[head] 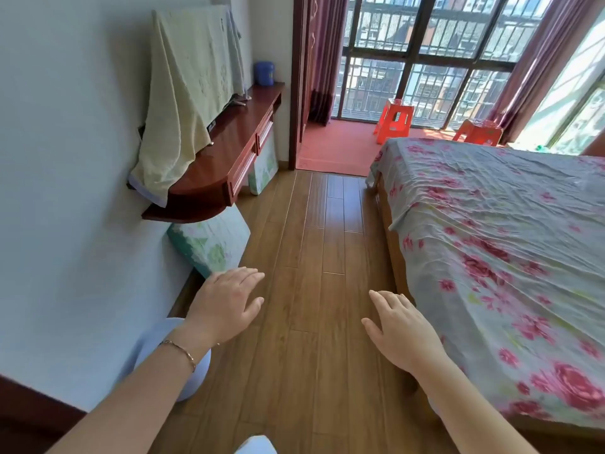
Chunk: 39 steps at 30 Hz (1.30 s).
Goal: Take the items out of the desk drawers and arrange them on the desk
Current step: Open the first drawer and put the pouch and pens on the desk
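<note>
the desk [209, 149] is a long, glossy red-brown wooden shelf fixed to the wall, ahead of the left hand [226, 304] and off to its left, well apart from it. its near end curves into a rounded corner, and its drawers [253, 149] run along the front edge as flat panels, all pushed in. a pale yellow-green cloth [186, 93] is draped over something tall on the desktop and hangs past the near end in soft folds. a blue plastic jar [264, 73] stands at the far end.

both hands are held out palm down over the wood-plank floor [311, 240], fingers spread apart, gripping nothing. the left wrist wears a thin gold bracelet [183, 350]. the right hand [399, 326] hovers just beside the bed [491, 240], whose wrinkled sheet is printed with pink roses. a padded floral cushion [209, 242] leans on the wall just ahead of the left hand.
</note>
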Each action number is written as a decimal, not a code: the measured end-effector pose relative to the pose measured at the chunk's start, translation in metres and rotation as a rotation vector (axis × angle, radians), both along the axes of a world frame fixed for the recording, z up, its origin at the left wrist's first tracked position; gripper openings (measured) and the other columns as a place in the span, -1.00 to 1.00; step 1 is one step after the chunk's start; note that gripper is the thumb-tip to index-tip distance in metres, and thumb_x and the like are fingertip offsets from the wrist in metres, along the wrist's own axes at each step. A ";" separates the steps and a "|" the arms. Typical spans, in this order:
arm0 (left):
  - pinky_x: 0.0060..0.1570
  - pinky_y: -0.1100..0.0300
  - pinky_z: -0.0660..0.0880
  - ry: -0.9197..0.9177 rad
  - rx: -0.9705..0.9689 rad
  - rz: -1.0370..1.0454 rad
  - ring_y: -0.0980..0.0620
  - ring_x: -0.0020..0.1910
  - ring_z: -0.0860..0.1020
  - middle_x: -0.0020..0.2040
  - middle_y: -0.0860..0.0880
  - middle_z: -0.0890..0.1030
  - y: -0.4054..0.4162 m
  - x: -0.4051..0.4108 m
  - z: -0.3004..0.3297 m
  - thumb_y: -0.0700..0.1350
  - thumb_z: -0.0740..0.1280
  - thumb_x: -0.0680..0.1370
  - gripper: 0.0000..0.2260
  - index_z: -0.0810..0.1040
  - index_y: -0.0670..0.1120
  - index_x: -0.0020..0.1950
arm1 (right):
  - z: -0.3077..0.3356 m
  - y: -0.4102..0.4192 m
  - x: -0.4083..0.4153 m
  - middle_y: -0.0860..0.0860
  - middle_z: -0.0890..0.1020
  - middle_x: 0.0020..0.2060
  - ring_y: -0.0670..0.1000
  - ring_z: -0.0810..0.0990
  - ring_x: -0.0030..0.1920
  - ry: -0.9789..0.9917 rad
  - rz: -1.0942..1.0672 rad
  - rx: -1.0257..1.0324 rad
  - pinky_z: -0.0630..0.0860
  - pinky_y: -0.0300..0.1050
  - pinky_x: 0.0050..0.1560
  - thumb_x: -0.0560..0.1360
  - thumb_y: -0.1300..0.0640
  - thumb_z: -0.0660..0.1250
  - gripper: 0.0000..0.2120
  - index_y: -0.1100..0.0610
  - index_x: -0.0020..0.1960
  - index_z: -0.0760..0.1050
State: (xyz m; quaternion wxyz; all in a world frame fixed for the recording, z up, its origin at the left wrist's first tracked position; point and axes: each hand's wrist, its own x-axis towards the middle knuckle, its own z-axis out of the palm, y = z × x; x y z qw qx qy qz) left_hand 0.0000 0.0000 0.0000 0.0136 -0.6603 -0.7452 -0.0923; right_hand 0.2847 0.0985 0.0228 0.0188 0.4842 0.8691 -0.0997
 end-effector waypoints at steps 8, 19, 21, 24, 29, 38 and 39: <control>0.25 0.05 0.35 0.000 0.022 -0.030 0.06 0.30 0.44 0.29 0.05 0.51 0.098 -0.025 -0.029 0.13 0.10 0.51 -0.54 0.46 -0.01 0.32 | -0.029 0.092 -0.024 -0.09 0.19 0.47 -0.01 0.09 0.49 -0.013 -0.017 -0.027 0.03 -0.13 0.44 0.58 -0.16 0.03 -0.46 -0.01 0.50 0.04; 0.19 0.03 0.41 0.009 0.046 0.035 0.02 0.22 0.51 0.21 0.02 0.57 0.295 -0.136 -0.015 0.06 0.21 0.51 -0.63 0.52 -0.04 0.25 | -0.011 0.287 -0.133 -0.08 0.21 0.46 0.00 0.10 0.48 0.024 -0.049 -0.015 0.14 -0.12 0.42 0.57 -0.16 0.04 -0.43 -0.01 0.51 0.00; 0.20 0.03 0.40 0.031 0.023 0.014 0.03 0.23 0.50 0.22 0.03 0.57 0.326 -0.155 -0.011 0.09 0.15 0.51 -0.60 0.51 -0.03 0.27 | -0.011 0.316 -0.151 -0.07 0.22 0.46 0.01 0.11 0.48 0.026 -0.046 -0.022 0.16 -0.11 0.41 0.57 -0.15 0.05 -0.43 0.00 0.51 0.01; 0.29 0.05 0.31 0.030 -0.011 -0.017 0.06 0.31 0.42 0.30 0.05 0.50 0.367 -0.173 -0.012 0.06 0.20 0.54 -0.60 0.44 -0.02 0.34 | -0.012 0.355 -0.167 -0.06 0.24 0.45 0.00 0.12 0.47 0.007 -0.033 -0.021 0.16 -0.12 0.41 0.58 -0.14 0.06 -0.44 0.02 0.50 0.03; 0.25 0.03 0.36 -0.003 -0.029 -0.025 0.04 0.27 0.46 0.25 0.03 0.54 0.434 -0.186 -0.024 0.12 0.05 0.49 -0.52 0.49 -0.04 0.30 | -0.017 0.426 -0.185 -0.06 0.23 0.45 0.01 0.11 0.48 -0.009 -0.049 -0.036 0.17 -0.12 0.40 0.58 -0.13 0.06 -0.46 0.03 0.49 0.07; 0.34 0.02 0.25 -0.025 -0.061 0.121 0.02 0.38 0.35 0.32 0.02 0.48 0.575 -0.220 -0.033 0.03 0.23 0.54 -0.61 0.44 -0.03 0.35 | -0.024 0.607 -0.229 -0.07 0.24 0.45 0.00 0.14 0.46 -0.026 0.079 -0.006 0.19 -0.11 0.40 0.57 -0.15 0.05 -0.45 0.01 0.50 0.07; 0.34 0.02 0.26 -0.022 -0.056 0.156 0.02 0.38 0.35 0.32 0.02 0.48 0.589 -0.226 -0.031 0.04 0.21 0.54 -0.61 0.44 -0.03 0.35 | -0.022 0.630 -0.236 -0.07 0.24 0.45 0.00 0.14 0.46 -0.030 0.109 -0.008 0.19 -0.11 0.40 0.57 -0.14 0.05 -0.45 0.02 0.50 0.06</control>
